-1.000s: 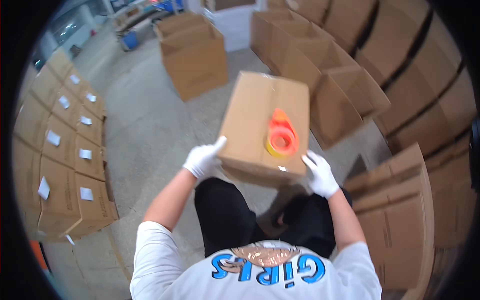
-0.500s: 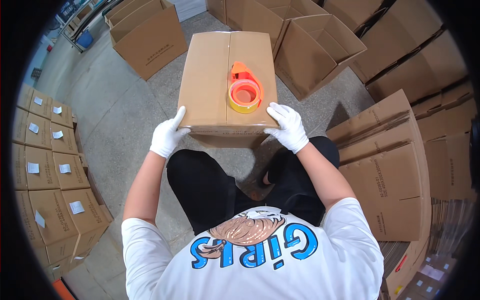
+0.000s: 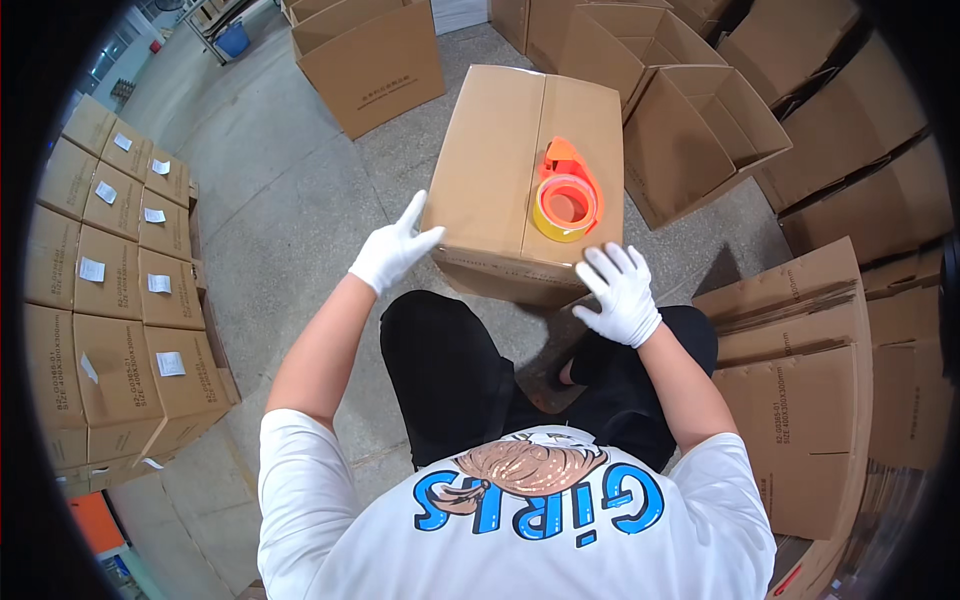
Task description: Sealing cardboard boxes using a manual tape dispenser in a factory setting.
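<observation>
A taped-shut cardboard box (image 3: 482,160) stands in front of my knees. On its top, right of the middle seam, lies an orange tape dispenser (image 3: 590,185) with a roll of yellowish tape. My left hand (image 3: 390,252), in a white glove, is at the box's near left corner with thumb and fingers apart; whether it touches the cardboard I cannot tell. My right hand (image 3: 625,302), gloved too, is spread just off the near right corner and holds nothing.
Open-topped cartons stand beyond the box, one at the back left (image 3: 375,75) and one at the right (image 3: 700,135). Flattened cardboard (image 3: 800,390) leans close by my right arm. Labelled closed boxes (image 3: 110,325) are stacked at the left. A blue bin (image 3: 233,40) is far left.
My right hand has let go of the box's near right edge and spread its fingers. The left hand's hold at the other corner has loosened. The whole view has swung, shifting things rightward.
</observation>
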The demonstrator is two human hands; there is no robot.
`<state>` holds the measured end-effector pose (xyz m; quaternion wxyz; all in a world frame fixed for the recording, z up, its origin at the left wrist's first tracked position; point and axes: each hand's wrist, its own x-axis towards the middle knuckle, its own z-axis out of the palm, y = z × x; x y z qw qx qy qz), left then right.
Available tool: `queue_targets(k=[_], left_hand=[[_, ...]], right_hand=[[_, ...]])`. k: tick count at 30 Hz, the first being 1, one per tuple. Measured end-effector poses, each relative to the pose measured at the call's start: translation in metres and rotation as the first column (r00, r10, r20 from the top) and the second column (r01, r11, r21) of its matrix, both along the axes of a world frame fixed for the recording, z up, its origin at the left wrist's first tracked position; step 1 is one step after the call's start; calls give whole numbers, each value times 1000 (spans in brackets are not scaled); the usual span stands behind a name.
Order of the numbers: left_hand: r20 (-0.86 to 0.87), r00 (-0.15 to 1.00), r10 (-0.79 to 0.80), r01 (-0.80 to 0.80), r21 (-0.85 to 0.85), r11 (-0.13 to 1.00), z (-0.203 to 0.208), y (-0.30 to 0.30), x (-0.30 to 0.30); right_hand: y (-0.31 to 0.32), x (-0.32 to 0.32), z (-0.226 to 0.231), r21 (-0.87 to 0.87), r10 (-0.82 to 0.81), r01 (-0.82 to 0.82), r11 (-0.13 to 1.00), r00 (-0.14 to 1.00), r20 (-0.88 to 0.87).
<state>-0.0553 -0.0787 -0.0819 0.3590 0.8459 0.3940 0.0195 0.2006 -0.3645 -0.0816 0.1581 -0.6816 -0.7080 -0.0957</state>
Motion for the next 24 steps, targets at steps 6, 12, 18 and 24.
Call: queue_targets(k=[6,12,18,24], left_hand=[[-277,919,-279,358,295,886,2,1,25],[-440,859,-263,428,334,840,-2,7,28],[-421,871,-254,413,346,843,-1,6,30],[-430,875,-223,380,324,867,-2,6,26]], right_hand=[[50,-62,-1,263,315,-237,935,896,-314],[168,-88,9,100,219,-195,976,902,-373],[145,-65,-6,121,276,-262,957,954,-115],[44,-9,-12,260,234,-214,941,971,-48]])
